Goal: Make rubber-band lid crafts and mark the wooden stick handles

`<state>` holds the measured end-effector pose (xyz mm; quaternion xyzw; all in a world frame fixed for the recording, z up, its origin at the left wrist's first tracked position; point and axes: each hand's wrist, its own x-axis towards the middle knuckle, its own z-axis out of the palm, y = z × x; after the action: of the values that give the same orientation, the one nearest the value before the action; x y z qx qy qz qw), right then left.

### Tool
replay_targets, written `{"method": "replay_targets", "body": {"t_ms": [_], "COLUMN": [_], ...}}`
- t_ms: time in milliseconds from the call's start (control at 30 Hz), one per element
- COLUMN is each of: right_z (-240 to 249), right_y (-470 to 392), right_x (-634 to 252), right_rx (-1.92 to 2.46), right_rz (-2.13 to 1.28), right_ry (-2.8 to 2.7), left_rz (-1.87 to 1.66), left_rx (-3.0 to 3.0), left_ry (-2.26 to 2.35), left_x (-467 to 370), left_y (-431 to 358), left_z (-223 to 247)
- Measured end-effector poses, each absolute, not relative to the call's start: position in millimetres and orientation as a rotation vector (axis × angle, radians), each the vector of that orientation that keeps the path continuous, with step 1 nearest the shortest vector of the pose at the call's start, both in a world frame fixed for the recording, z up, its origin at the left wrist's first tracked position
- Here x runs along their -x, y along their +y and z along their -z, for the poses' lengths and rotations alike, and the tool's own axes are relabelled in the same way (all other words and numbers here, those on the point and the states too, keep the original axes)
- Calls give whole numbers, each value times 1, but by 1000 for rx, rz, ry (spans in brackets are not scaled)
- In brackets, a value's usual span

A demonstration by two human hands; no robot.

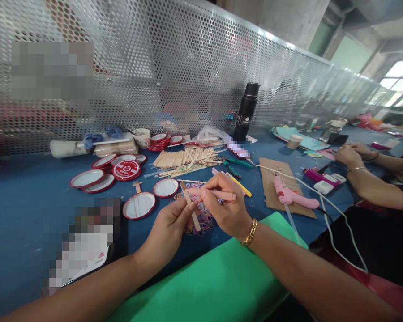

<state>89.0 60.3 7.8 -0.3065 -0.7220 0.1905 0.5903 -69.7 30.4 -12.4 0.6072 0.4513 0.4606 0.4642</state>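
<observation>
1. Wooden craft stick [187, 195], slanting, sits in the left hand [169, 223], pinched between thumb and fingers, its lower end poking out below the thumb.
2. Pink pen-shaped tool [226, 196] is gripped in the right hand [227, 210] like a pencil, its front end at the stick's upper part; whether it touches, I cannot tell.
3. Beneath both hands spreads a tangle of coloured bands [206, 222].
4. Just beyond the left hand lie two white-lined jar lids [165, 188], the nearer one with a small stick piece at its rim; farther left, more red-edged lids [126, 170] overlap.
5. Beyond both hands is a heap of craft sticks [174, 158]; green-handled pliers [233, 170] lie past the right hand.
6. To the right hand's right, a pink glue gun [295, 198] rests on cardboard [267, 172].
7. Green cloth [215, 281] spreads below the right hand.
8. Far right of it, a co-worker's hands [349, 155] show.
</observation>
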Motion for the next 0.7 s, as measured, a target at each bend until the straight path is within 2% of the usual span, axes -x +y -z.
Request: {"method": "replay_targets", "body": {"t_ms": [700], "right_z": [-8], "right_y": [61], "right_x": [-89], "right_rx": [744], "right_rz": [-431], "right_ry": [-1666], "left_rz": [-1130], "left_rx": [-1478], "left_ry": [1127], "left_x": [69], "left_y": [30], "left_z": [8]}}
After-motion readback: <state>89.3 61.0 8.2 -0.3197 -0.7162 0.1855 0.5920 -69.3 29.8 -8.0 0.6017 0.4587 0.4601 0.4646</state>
